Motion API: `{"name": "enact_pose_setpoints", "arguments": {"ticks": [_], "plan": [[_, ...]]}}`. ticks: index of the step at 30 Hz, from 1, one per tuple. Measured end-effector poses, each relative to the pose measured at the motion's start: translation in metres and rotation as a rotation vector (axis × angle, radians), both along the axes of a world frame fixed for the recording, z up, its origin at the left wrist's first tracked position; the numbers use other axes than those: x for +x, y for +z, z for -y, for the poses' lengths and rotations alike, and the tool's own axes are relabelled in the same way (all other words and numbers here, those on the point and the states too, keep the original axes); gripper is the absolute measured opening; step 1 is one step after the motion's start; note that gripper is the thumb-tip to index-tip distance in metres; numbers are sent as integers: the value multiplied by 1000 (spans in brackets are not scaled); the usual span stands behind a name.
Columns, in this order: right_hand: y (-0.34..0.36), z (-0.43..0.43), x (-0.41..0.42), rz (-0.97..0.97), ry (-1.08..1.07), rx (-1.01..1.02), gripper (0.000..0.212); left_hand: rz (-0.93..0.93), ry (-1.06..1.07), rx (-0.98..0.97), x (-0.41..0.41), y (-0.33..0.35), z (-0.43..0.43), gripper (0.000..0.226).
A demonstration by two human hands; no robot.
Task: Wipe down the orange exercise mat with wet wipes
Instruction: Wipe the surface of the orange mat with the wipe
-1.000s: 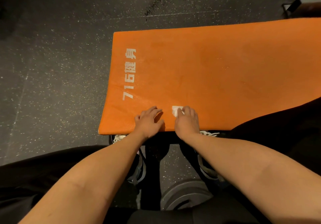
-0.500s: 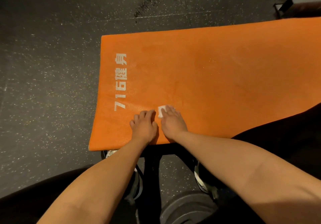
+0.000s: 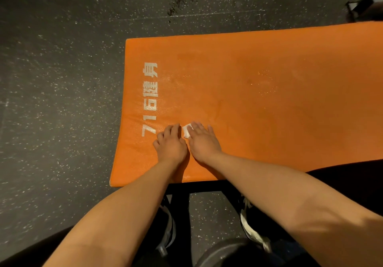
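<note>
The orange exercise mat (image 3: 259,92) lies on the dark speckled floor, with white lettering "716" along its left end. A small white wet wipe (image 3: 186,131) sits on the mat near the lettering. My right hand (image 3: 204,142) lies flat over the wipe with straight fingers and presses it to the mat; only the wipe's left corner shows. My left hand (image 3: 171,143) rests flat on the mat right beside it, fingers straight, touching the right hand's edge.
Dark rubber floor (image 3: 62,101) surrounds the mat on the left and far side. My shoes (image 3: 251,229) stand at the mat's near edge. A round dark weight plate (image 3: 226,252) lies near my feet. Dark equipment (image 3: 364,7) sits at the far right corner.
Both hands have slid farther onto the mat, away from its near edge and toward the lettering, with the wipe under the right hand. The camera view has shifted too.
</note>
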State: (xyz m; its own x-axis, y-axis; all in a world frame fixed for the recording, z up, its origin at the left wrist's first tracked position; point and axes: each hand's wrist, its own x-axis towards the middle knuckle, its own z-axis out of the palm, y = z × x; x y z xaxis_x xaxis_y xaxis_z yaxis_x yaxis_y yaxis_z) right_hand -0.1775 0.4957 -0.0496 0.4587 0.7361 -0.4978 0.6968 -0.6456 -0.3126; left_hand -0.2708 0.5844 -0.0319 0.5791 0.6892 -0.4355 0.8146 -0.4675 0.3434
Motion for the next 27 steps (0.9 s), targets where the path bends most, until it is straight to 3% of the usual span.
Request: {"name": "enact_pose_setpoints", "arguments": {"ticks": [5, 10, 16, 20, 23, 27], "plan": [[3, -8, 9, 27, -258, -72, 59, -57, -62, 20, 0, -3, -1, 53], [8, -20, 5, -61, -16, 32, 55, -29, -65, -14, -8, -4, -1, 53], [0, -1, 18, 16, -201, -49, 57, 14, -89, -6, -18, -8, -1, 51], [0, -12, -10, -104, -55, 32, 58, 53, -64, -31, -20, -9, -1, 51], [-6, -13, -1, -51, 44, 51, 57, 76, -58, -37, -22, -9, -2, 51], [-5, -10, 21, 85, -227, 28, 59, 87, -55, -36, -23, -10, -3, 52]]}}
